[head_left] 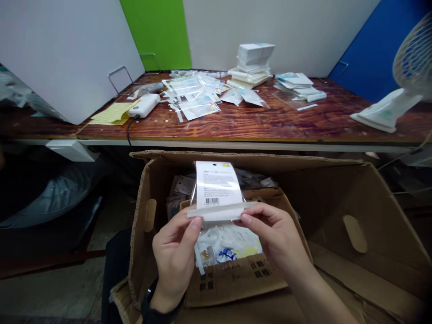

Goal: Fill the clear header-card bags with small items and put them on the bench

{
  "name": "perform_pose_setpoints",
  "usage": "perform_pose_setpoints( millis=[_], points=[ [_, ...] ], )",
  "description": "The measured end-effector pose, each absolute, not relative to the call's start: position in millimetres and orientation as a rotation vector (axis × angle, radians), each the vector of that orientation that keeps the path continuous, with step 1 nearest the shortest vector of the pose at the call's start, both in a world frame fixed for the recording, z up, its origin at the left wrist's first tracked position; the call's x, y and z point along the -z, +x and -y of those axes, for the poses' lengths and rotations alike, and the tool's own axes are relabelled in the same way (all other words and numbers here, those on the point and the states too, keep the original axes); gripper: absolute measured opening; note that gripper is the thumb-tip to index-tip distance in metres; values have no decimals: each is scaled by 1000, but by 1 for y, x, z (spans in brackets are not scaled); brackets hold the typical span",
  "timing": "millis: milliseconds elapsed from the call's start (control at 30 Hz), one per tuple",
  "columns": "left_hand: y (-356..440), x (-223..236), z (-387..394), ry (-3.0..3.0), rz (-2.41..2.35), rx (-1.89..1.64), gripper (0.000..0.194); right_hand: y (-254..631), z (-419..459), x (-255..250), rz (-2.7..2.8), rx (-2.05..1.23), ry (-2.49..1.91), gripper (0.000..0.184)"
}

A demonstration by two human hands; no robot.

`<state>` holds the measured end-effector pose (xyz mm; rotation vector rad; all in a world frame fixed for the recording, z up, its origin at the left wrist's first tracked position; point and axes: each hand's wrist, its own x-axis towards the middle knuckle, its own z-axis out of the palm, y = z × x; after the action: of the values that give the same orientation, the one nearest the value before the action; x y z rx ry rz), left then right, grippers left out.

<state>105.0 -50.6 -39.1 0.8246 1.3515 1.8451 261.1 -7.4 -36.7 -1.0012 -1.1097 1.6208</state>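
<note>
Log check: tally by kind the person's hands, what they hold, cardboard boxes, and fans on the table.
Hands (left hand, right hand): 2
Held packet: 1
Cardboard boxes (outer box, inner box): 2
Fan: 1
Total: 6

Red-brown wooden table point(263, 126) is backed by green panel point(162, 36), white panel point(263, 22) and blue panel point(367, 67); grey floor point(57, 288) shows lower left.

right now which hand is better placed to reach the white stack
Right hand, probably: it's roughly in line with the white stack; the left hand is farther left. Both hold the packet.
</note>
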Motion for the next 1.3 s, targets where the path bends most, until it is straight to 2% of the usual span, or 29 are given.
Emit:
perform_pose_setpoints(
  millis=[167, 467, 667, 733, 800, 867, 1033, 1300],
  points=[
    [108, 38, 50, 721, -1428, -1877, 3, 257, 12, 37, 1157, -1459, -980, 3],
    [103, 42, 43, 483, -1350, -1759, 25, 250, 11, 36, 1196, -1331, -1105, 8],
    [101, 41, 41, 425, -1280, -1607, 40, 252, 8, 46, 1057, -1415, -1138, 14],
    [100, 42, 40, 419, -1259, -1567, 42, 254, 5, 48, 977, -1513, -1097, 21],
    [99, 43, 40, 401, -1240, -1542, 41, 256, 1, 50, 892, -1636, -1040, 32],
    [98, 44, 38, 364, -1224, -1512, 34, 258, -2, 50, 838, -1744, -1026, 35],
    [97, 44, 36, 245, -1216, -1447, 19, 260, -7, 49, 804, -1822, -1070, 17],
    [100, 46, 36, 347, -1169, -1424, 12, 255, -5, 52, 792, -1828, -1015, 6]
  ],
)
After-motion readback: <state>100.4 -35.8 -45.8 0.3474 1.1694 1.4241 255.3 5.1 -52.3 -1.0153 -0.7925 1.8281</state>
